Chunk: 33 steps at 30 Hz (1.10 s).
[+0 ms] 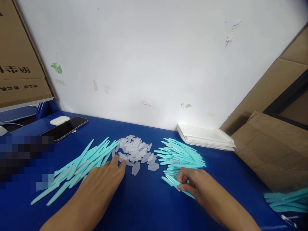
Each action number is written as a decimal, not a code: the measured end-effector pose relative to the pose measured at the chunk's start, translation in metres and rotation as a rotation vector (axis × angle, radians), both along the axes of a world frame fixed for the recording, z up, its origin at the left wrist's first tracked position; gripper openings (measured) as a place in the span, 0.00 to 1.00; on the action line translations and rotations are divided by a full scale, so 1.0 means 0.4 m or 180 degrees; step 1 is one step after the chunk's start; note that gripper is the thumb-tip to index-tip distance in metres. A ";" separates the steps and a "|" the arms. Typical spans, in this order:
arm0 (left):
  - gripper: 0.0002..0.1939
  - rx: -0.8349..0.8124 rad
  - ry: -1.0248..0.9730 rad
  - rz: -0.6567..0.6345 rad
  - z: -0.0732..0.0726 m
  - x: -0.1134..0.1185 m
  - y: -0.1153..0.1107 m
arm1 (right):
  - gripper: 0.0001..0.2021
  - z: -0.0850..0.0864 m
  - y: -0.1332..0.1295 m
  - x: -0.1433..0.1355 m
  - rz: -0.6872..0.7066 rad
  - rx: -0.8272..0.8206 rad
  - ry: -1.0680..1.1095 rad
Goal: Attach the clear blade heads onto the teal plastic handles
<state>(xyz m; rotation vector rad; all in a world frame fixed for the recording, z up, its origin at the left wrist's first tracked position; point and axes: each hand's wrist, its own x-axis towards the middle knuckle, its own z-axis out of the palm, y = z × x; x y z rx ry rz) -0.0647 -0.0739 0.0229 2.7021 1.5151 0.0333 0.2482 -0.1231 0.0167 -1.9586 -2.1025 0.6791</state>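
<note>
My right hand (192, 183) is closed, with thumb and forefinger pinching a slim turquoise eyebrow razor (172, 181) at the near edge of a heap of the same razors (181, 154). Beside the near left edge of a pile of small frosted clear caps (134, 149), my left hand (112, 170) is low over the table with its fingers curled. Its fingertips are partly hidden, so I cannot make out what they hold. Left of that hand lie more turquoise razors (84, 160) in a loose, crossed heap, several with frosted caps on their ends.
The blue table (139, 205) meets a white wall. A stack of white sheets or sleeves (207, 138) lies at the back right, near a cardboard box (279, 154). At the back left are a phone (67, 128) and a white case (60, 120). More turquoise razors (288, 200) show at far right.
</note>
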 end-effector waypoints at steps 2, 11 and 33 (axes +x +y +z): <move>0.22 0.0016 0.0002 -0.0044 0.003 0.006 -0.001 | 0.03 0.004 0.002 -0.001 0.0055 0.0029 -0.0008; 0.30 0.0112 -0.0322 -0.0397 0.029 0.062 -0.001 | 0.12 0.046 -0.016 -0.036 0.0242 0.0880 -0.0055; 0.14 -0.0481 -0.3114 0.0319 0.092 0.061 -0.033 | 0.14 0.104 -0.034 -0.128 0.0696 0.1619 0.0222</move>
